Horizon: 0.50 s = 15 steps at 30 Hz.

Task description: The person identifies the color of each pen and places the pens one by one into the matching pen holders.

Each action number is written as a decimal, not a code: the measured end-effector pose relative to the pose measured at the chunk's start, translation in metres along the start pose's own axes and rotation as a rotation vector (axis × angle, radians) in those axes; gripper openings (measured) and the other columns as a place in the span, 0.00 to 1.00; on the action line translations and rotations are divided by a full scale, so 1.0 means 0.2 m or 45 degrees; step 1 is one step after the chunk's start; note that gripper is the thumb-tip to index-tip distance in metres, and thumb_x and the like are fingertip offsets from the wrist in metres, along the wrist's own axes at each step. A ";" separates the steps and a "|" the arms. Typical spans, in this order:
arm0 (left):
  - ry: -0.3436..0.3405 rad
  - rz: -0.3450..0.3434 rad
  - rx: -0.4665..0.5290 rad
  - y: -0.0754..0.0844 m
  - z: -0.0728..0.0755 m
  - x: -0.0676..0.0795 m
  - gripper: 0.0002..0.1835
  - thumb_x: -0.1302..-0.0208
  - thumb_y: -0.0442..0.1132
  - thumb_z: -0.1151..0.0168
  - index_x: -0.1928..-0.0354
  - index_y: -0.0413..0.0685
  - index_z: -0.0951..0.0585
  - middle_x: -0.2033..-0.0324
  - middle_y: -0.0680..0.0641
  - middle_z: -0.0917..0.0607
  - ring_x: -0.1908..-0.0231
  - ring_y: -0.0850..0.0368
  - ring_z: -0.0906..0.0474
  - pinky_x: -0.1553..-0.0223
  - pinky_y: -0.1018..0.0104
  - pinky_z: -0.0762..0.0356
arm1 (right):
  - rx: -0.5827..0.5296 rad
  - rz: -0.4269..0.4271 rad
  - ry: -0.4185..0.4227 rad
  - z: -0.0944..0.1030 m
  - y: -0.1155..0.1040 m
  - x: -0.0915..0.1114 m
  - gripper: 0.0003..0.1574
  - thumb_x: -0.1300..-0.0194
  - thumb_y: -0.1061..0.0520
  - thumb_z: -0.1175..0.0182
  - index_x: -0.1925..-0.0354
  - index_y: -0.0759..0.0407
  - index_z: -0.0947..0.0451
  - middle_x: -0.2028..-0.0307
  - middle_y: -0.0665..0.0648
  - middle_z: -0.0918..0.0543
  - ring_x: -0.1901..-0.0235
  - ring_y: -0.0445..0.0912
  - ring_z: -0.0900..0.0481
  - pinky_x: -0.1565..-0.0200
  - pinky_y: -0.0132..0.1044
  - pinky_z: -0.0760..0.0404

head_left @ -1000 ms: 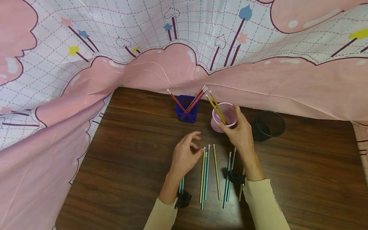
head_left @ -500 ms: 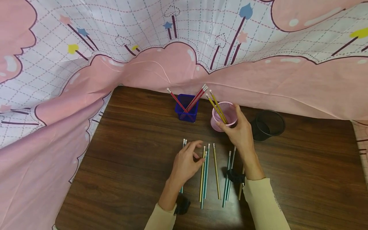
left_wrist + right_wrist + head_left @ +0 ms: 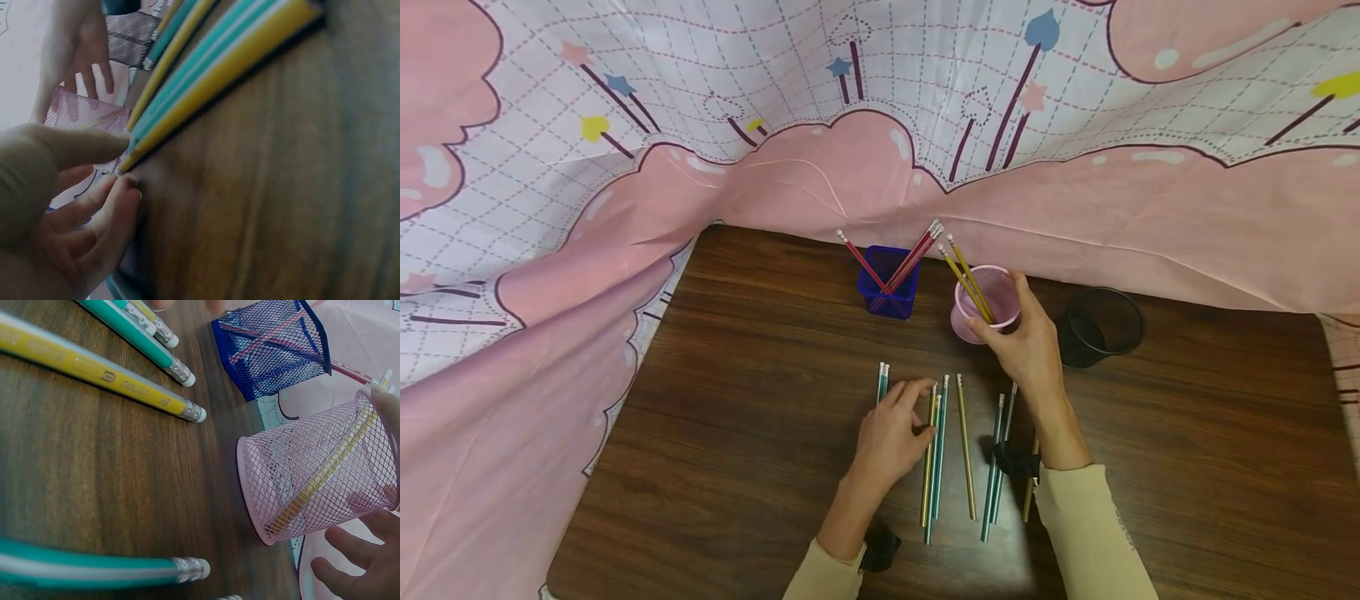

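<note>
My right hand (image 3: 1028, 342) holds the pink mesh pencil cup (image 3: 968, 323) by its rim, thumb in front and fingers behind. Two yellow pencils (image 3: 964, 283) lean inside the cup; one shows through the mesh in the right wrist view. My left hand (image 3: 891, 429) hovers at the eraser ends of a group of pencils on the table, with thumb and fingers apart. In the left wrist view, a yellow pencil (image 3: 231, 75) and teal pencils (image 3: 206, 62) run to the gap between thumb and fingertips. Whether the fingertips touch them is hard to tell.
A blue mesh cup (image 3: 889, 305) with several red pencils stands left of the pink one. A black mesh cup (image 3: 1081, 348) stands to the right. More loose pencils lie on the wooden table (image 3: 737, 400), including a lone yellow pencil (image 3: 966, 450). A patterned cloth (image 3: 1150, 225) hangs behind.
My left hand has moved down and slightly right to the pencils' eraser ends, uncovering two teal pencils' tops at its left. My right hand has stayed on the pink cup.
</note>
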<state>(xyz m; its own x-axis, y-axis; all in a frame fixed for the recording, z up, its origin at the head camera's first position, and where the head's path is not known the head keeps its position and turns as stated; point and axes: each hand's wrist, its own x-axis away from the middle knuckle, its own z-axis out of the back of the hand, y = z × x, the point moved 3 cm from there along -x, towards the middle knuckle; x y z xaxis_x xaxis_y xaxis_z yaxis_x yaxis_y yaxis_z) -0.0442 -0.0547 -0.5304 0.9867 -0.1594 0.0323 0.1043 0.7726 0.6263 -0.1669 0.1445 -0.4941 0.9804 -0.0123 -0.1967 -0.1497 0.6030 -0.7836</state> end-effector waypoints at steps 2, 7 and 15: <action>-0.007 0.002 -0.044 0.00 -0.01 0.00 0.39 0.49 0.39 0.21 0.34 0.60 0.28 0.49 0.57 0.20 0.68 0.70 0.21 0.69 0.63 0.22 | 0.002 -0.004 -0.003 0.00 0.00 0.00 0.55 0.50 0.44 0.22 0.29 0.52 0.36 0.37 0.62 0.24 0.40 0.59 0.25 0.39 0.54 0.29; 0.014 0.013 -0.137 0.04 0.00 0.01 0.39 0.50 0.36 0.21 0.35 0.58 0.27 0.51 0.53 0.20 0.68 0.63 0.20 0.72 0.60 0.22 | 0.012 -0.024 -0.014 0.00 0.00 0.00 0.56 0.49 0.42 0.22 0.28 0.51 0.37 0.36 0.61 0.25 0.40 0.59 0.25 0.39 0.54 0.29; 0.070 0.063 -0.278 0.10 -0.01 0.00 0.32 0.49 0.30 0.24 0.40 0.49 0.22 0.53 0.44 0.19 0.63 0.50 0.16 0.74 0.58 0.19 | 0.012 -0.036 -0.018 0.01 0.00 0.00 0.57 0.49 0.41 0.23 0.27 0.50 0.38 0.35 0.59 0.26 0.39 0.58 0.26 0.39 0.54 0.29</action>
<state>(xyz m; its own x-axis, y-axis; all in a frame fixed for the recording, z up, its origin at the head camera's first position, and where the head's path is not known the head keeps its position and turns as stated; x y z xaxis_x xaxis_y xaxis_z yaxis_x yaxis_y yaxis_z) -0.0423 -0.0373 -0.5197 0.9959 -0.0890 0.0125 0.0744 0.8943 0.4413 -0.1670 0.1456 -0.4935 0.9859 -0.0184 -0.1664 -0.1208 0.6098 -0.7833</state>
